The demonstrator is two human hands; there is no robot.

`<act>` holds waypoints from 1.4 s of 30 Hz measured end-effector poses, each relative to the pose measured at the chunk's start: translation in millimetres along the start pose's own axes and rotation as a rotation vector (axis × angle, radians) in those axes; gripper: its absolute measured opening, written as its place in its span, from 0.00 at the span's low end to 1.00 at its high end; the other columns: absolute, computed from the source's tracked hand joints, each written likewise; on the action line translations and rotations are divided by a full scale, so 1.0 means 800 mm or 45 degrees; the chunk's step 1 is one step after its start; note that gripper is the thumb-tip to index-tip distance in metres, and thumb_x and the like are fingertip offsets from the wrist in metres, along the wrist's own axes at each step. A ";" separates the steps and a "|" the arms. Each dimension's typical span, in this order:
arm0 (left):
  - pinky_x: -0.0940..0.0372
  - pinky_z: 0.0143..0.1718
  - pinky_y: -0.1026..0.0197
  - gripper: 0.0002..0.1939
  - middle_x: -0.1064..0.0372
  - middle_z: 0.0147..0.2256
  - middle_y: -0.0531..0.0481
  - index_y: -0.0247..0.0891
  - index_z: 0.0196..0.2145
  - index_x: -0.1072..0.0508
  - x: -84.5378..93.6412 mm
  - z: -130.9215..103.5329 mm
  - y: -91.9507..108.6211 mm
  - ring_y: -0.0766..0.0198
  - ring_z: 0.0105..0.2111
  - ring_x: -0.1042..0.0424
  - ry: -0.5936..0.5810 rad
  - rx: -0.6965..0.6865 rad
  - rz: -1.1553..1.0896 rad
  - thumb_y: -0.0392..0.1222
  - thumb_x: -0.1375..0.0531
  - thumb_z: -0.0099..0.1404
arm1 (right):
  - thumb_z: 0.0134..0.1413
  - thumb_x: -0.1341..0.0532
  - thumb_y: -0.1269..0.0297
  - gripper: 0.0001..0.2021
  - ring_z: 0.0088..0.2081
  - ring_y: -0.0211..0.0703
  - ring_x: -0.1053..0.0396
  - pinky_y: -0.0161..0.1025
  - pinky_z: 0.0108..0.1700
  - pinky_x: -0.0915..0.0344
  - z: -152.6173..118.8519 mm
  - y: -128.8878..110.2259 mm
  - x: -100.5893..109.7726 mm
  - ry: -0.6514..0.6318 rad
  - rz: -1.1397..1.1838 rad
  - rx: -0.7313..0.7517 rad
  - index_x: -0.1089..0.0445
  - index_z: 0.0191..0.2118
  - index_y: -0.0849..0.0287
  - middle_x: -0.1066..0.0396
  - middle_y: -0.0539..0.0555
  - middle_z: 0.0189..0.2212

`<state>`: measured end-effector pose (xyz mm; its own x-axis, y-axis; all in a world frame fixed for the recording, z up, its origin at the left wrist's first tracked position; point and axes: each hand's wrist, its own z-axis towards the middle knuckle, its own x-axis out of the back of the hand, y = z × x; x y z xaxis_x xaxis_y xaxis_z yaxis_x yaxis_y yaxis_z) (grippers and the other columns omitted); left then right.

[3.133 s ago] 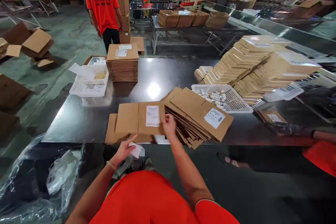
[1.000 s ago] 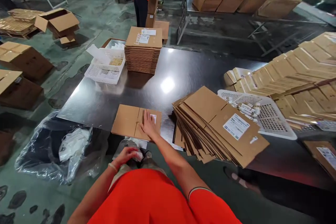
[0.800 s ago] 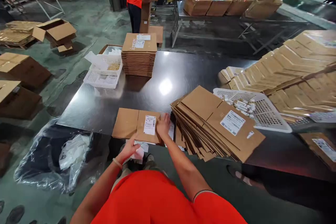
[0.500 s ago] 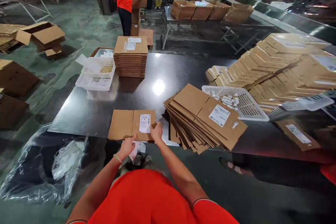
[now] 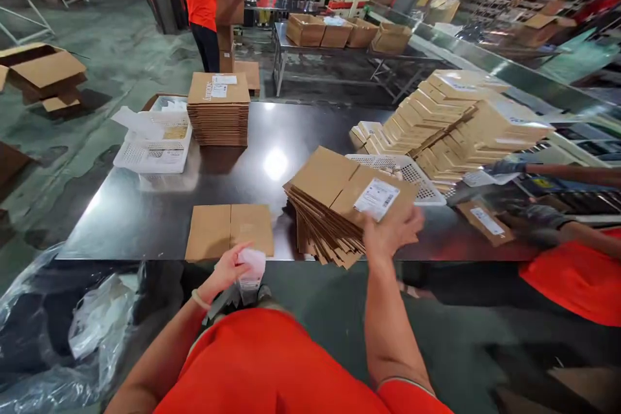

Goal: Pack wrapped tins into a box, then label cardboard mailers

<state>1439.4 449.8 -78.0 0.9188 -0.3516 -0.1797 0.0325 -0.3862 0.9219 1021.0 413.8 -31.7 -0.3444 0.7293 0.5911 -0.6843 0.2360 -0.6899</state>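
My left hand [image 5: 227, 273] is closed on a pale paper label strip [image 5: 253, 262] that hangs down past the table's front edge. Just beyond it, a flat folded cardboard box [image 5: 209, 231] lies with no label on its visible face. My right hand [image 5: 391, 233] is spread over the near right side of a fanned pile of flat cardboard boxes [image 5: 315, 207], its fingers apart and slightly blurred. The thumb is at the lower edge of a white printed label [image 5: 377, 199] on the top box.
A tall stack of flat boxes [image 5: 218, 116] and a white basket [image 5: 160, 155] stand back left on the metal table [image 5: 272, 187]. Behind the fanned pile are another white basket [image 5: 417, 174] and stacked cartons [image 5: 451, 116]. A co-worker's gloved hand [image 5: 543, 217] is at the right.
My right hand has moved from the labelled box in front of me to the pile on the right. The front box now shows no label. My left hand has raised the paper strip.
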 end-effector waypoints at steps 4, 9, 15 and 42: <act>0.30 0.45 0.57 0.41 0.20 0.43 0.44 0.38 0.61 0.26 -0.009 0.028 0.026 0.58 0.38 0.24 0.150 -0.123 -0.163 0.45 0.25 0.50 | 0.36 0.26 0.48 0.22 0.38 0.52 0.24 0.46 0.40 0.27 -0.159 -0.084 -0.066 -1.186 0.692 -0.066 0.22 0.37 0.56 0.21 0.56 0.36; 0.31 0.34 0.62 0.40 0.23 0.33 0.52 0.36 0.61 0.30 0.006 0.057 0.034 0.65 0.28 0.26 0.563 0.041 -0.398 0.48 0.25 0.52 | 0.44 0.32 0.47 0.17 0.19 0.39 0.37 0.37 0.23 0.37 -0.264 -0.134 -0.120 -1.414 0.963 -0.415 0.31 0.25 0.55 0.35 0.45 0.16; 0.29 0.40 0.57 0.38 0.19 0.40 0.45 0.38 0.55 0.24 -0.012 0.020 0.005 0.58 0.36 0.22 0.294 -0.017 -0.326 0.51 0.23 0.47 | 0.41 0.28 0.52 0.18 0.18 0.38 0.39 0.35 0.21 0.39 -0.244 -0.140 -0.128 -1.115 0.952 -0.493 0.33 0.35 0.52 0.37 0.41 0.16; 0.28 0.53 0.45 0.24 0.17 0.36 0.41 0.38 0.33 0.17 -0.027 0.023 -0.147 0.44 0.42 0.19 0.244 0.480 -0.253 0.55 0.22 0.41 | 0.46 0.33 0.74 0.06 0.51 0.50 0.30 0.49 0.56 0.34 -0.144 -0.111 -0.311 -1.048 0.122 0.076 0.30 0.24 0.59 0.26 0.59 0.46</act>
<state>1408.2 486.8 -188.7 0.9665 -0.0892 -0.2405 0.1024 -0.7253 0.6807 1241.7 285.6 -165.6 -0.7470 0.0363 0.6638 -0.6533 0.1452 -0.7431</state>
